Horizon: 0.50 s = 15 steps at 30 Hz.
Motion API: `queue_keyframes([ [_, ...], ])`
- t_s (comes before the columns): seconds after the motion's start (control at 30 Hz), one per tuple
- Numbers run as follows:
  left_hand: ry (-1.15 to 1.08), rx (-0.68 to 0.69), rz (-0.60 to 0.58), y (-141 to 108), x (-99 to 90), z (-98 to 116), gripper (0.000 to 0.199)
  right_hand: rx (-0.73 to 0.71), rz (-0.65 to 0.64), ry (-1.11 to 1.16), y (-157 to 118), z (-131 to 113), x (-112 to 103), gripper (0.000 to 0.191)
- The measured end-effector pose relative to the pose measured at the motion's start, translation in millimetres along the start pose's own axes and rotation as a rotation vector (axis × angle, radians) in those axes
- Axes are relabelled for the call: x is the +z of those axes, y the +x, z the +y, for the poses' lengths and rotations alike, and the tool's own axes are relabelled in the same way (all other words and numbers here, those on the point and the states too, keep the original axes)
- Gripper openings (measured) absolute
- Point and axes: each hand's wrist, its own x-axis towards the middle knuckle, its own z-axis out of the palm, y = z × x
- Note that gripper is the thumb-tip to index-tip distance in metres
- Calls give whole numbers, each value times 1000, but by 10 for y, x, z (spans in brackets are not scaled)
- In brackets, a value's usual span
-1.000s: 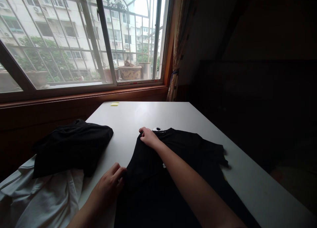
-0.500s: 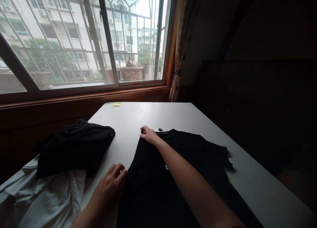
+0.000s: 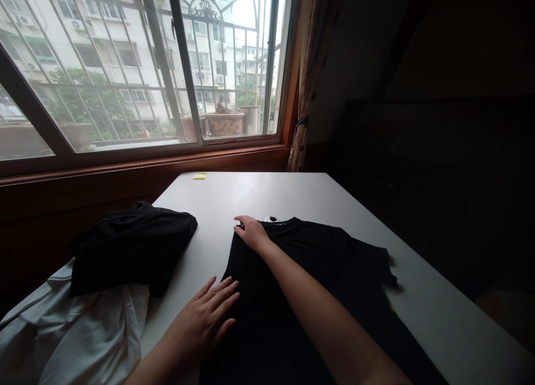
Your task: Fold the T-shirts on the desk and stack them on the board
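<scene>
A black T-shirt (image 3: pixel 326 257) lies spread on the white table, its sleeve reaching to the right. My left hand (image 3: pixel 204 315) rests flat across the shirt's left edge, fingers stretched out. Farther up, my right hand (image 3: pixel 252 232) is at the shirt's upper left corner near the neckline; its fingers are extended and slightly apart, touching the cloth. My right forearm crosses over the shirt and hides part of its front. Just beyond the neckline, a small white object with a dark oval (image 3: pixel 272 219) shows partly.
A folded pile of black cloth (image 3: pixel 137 245) lies at the left, on top of light grey cloth (image 3: pixel 96 329). The white table (image 3: pixel 284 193) has a yellow sticky note (image 3: pixel 199 176) at its far left corner. Behind it are a barred window and a tied curtain (image 3: pixel 297 142).
My left hand has gone from curled fingers at the shirt's left edge to lying flat on it. My right hand's fingers have loosened from a pinch at the corner.
</scene>
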Motion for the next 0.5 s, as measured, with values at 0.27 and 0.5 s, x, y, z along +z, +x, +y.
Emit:
queue_keyframes([
  [0.27,57,-92,56,7,6,-1,60,-413,-143,-89,-606,-9,-180,32],
  [0.5,9,-42,109,6,-25,40,33,-358,-269,-221,-716,154,-138,56],
])
